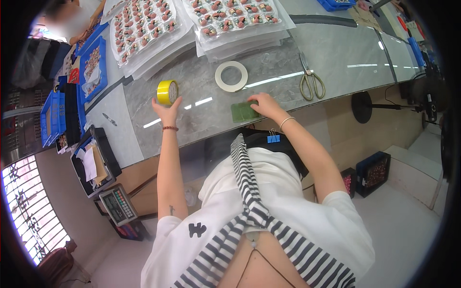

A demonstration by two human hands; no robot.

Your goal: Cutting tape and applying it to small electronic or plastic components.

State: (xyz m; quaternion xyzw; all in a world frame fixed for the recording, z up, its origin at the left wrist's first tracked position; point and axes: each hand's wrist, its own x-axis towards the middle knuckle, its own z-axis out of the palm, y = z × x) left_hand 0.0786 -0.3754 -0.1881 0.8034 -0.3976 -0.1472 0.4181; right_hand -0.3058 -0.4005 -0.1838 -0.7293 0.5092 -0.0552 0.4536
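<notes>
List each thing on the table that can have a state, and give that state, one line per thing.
Yellow tape roll: on edge, left hand touching it.
White tape roll: lying flat, untouched.
Scissors: closed, lying flat.
Green pad: flat, right hand resting on it.
Clear trays: stacked, filled with small pieces.

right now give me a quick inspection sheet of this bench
surface: grey marbled table, glossy, light streaks reflected on it
job's things: yellow tape roll standing on edge; green pad lying flat near the table's front edge
clutter: white tape ring, scissors, pen, stacked clear trays of small pieces
grippers: left hand touches the yellow roll from below; right hand rests its fingers on the green pad
cables: one thin cable off the table's right edge
surroundings: blue bins at left, scale and dark crates lower down, another person at far left
</notes>
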